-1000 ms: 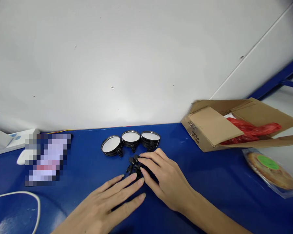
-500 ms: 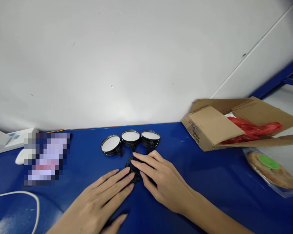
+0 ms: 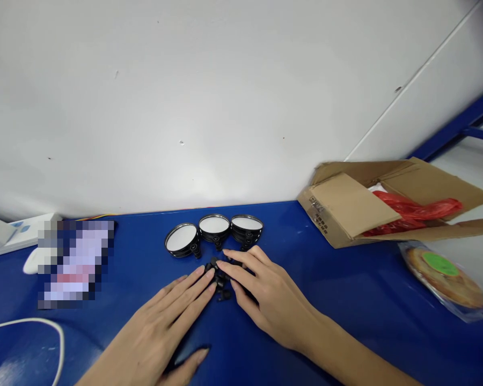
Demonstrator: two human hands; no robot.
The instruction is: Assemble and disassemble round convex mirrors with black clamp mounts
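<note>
Three stacks of round black-rimmed mirrors point(image 3: 214, 231) stand in a row on the blue table point(image 3: 145, 279), near the white wall. In front of them lies a small pile of black plastic clips point(image 3: 220, 279). My left hand point(image 3: 173, 316) lies flat on the table, fingers stretched, with its fingertips touching the left side of the pile. My right hand point(image 3: 265, 295) lies flat too, fingers spread, and its fingertips touch the pile from the right. Neither hand grips anything.
An open cardboard box point(image 3: 358, 206) with red plastic inside stands at the right. A wrapped round item with a green label point(image 3: 443, 276) lies beyond it. A blurred package point(image 3: 76, 262) and a white cable point(image 3: 32, 324) are at the left.
My left hand has slid slightly up and left with its thumb tucked lower. The fingertips of both hands have closed in on the black clips, which now lie bunched between them.
</note>
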